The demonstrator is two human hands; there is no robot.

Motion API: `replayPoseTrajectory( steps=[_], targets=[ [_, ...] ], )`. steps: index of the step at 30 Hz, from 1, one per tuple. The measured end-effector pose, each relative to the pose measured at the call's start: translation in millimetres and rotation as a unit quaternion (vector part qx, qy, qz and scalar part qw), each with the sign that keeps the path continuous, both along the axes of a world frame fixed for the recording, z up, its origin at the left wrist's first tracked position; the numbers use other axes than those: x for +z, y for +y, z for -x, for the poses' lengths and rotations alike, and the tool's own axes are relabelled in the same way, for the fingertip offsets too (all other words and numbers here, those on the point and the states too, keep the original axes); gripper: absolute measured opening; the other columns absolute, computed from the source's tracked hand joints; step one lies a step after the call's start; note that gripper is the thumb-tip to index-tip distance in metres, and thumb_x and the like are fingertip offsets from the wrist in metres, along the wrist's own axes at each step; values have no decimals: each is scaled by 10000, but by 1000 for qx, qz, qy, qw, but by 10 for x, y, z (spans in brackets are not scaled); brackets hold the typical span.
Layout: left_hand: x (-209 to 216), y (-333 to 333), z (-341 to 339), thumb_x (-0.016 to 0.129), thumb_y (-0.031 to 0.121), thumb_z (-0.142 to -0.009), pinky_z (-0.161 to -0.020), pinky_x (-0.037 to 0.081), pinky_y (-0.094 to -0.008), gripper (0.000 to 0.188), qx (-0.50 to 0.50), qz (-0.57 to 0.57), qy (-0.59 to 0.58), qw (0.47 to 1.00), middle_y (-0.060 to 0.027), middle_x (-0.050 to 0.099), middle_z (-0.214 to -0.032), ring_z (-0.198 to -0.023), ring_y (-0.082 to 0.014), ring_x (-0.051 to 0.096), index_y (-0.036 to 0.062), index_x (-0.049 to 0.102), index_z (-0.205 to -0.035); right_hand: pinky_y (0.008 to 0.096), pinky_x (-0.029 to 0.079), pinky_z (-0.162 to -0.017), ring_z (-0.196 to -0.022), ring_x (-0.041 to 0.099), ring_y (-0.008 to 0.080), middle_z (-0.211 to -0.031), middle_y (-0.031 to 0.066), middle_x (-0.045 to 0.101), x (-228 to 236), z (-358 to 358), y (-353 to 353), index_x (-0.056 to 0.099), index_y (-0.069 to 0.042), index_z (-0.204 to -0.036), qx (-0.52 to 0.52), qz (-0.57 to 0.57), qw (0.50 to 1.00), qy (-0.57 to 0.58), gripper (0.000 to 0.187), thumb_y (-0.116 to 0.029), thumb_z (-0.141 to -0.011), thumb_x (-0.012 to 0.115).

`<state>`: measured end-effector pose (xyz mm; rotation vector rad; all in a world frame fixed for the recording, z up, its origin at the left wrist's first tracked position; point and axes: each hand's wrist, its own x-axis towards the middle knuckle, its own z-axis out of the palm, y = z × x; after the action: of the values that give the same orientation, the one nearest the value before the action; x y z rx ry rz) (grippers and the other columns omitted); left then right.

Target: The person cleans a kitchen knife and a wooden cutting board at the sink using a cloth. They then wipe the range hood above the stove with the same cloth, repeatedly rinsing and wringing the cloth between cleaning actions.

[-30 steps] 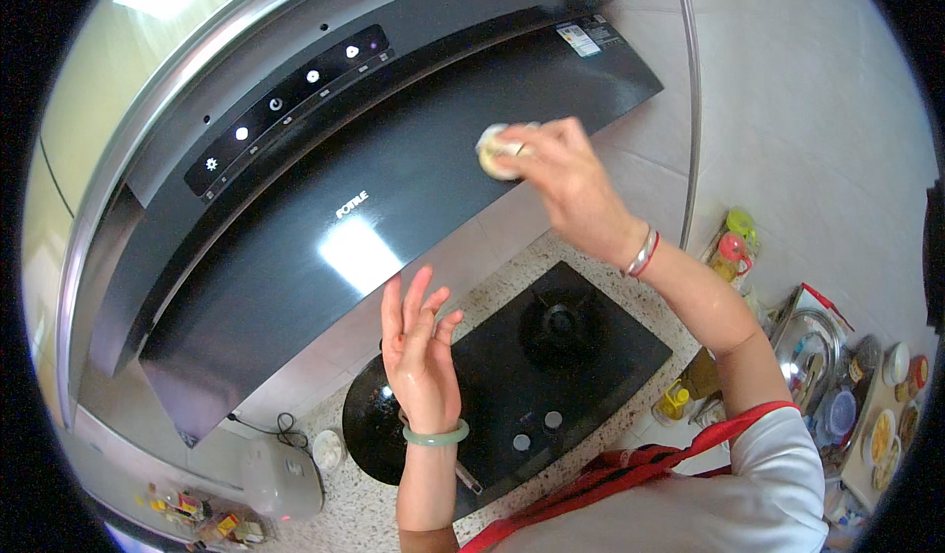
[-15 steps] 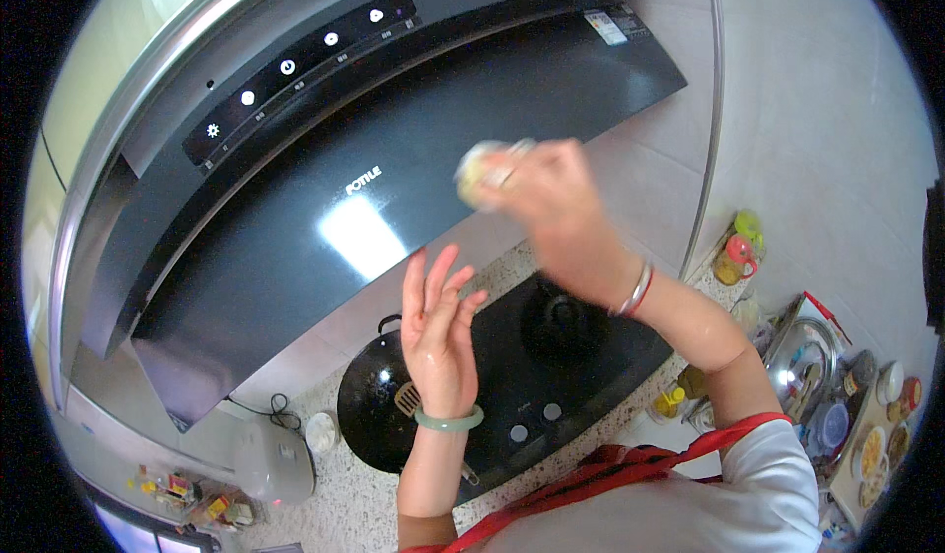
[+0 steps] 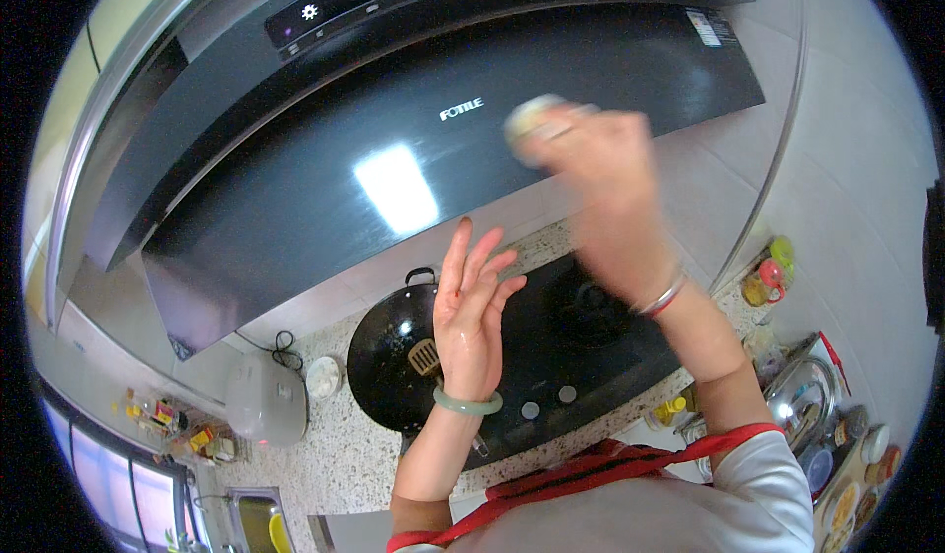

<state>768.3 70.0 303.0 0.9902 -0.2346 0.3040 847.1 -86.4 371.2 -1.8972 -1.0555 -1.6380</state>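
Observation:
In my right hand (image 3: 610, 174), up before the hood's dark front panel, is a white and yellowish wad (image 3: 535, 125). It is smeared by motion, and I cannot tell whether it is a sponge or a folded cloth. The glossy black range hood (image 3: 305, 174) slants across the upper part of the view. My left hand (image 3: 472, 322) is raised below the hood's lower edge, its fingers apart and nothing in it. I cannot tell whether its fingertips touch that edge. A green bangle (image 3: 467, 403) circles my left wrist, and a silver one (image 3: 665, 294) my right.
Below lies a black cooktop (image 3: 551, 356) with a black wok (image 3: 389, 346) on its left; a slotted turner (image 3: 423, 357) rests inside. A white appliance (image 3: 264, 403) and a small white bowl (image 3: 323, 378) stand left. Jars, bottles and a steel lid (image 3: 795, 396) crowd the right.
The hood and counter have shifted in view, with more of the window and sink showing at lower left. My right hand has moved right and slightly up with the wad. My left hand stays open.

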Motion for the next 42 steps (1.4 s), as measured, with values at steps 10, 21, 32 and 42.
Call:
replayPoseTrajectory(
  steps=[10,21,32,42],
  targets=[
    [-4,642,474,486,70,-893,-893,445,-329,563,101,13,-14,995,-175,426,-1355,-1095,-209,517,42,283,-1417,360,457,-827,-948,517,288,-1100,104,605,22,135,133,635,-29,-988,-36,20,999,31,310,57,-696,573],
    [-64,981,660,444,58,-918,-966,417,-348,462,64,57,-38,996,-135,429,-1344,-1157,-214,488,18,343,-1367,357,451,-848,-992,508,287,-1077,127,569,80,791,1879,623,-1,-960,190,58,980,26,250,-72,-723,588],
    [-74,1611,989,460,60,-900,-899,438,-339,532,85,44,-9,995,-164,446,-1339,-1095,-201,514,44,304,-1409,379,441,-847,-963,528,295,-1098,116,606,36,466,642,624,-45,-1012,-149,-44,987,48,379,106,-671,557],
    [-223,1843,1107,423,267,-961,-871,468,-340,506,124,62,16,990,-152,448,-1343,-1109,-216,521,88,284,-1414,366,429,-845,-969,502,293,-1120,131,561,-69,1468,3054,606,-11,-1013,184,54,980,54,333,-56,-684,590]
  ],
)
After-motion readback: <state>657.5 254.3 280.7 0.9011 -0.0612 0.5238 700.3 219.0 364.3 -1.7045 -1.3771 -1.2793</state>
